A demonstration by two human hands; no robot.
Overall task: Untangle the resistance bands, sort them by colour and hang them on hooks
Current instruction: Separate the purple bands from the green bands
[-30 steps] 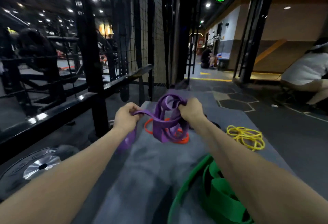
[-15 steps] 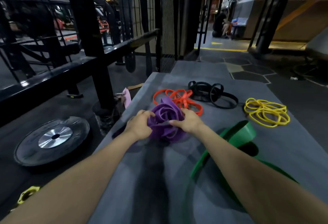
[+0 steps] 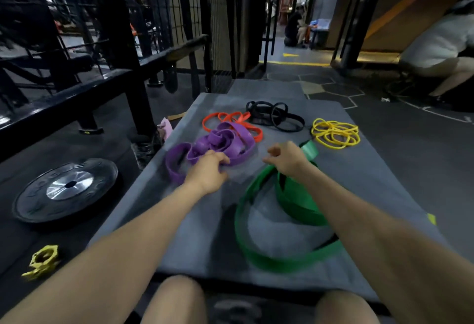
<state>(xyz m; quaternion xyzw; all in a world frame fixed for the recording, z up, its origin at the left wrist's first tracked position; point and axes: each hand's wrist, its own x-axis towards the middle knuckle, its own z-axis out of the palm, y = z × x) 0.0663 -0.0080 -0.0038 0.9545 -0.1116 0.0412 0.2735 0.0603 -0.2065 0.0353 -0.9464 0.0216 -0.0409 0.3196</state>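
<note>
Gym mat (image 3: 384,182): purple bands (image 3: 220,142) at left hand (image 3: 207,172) fingertips.

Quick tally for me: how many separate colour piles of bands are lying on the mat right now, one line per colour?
purple pile: 1
orange pile: 1
black pile: 1
yellow pile: 1
green pile: 1
Total: 5 piles on the mat. Bands per pile cannot be counted.

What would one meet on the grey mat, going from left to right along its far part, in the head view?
Purple bands → black bands → yellow bands. The orange bands overlap the purple ones, so they are left out.
</note>
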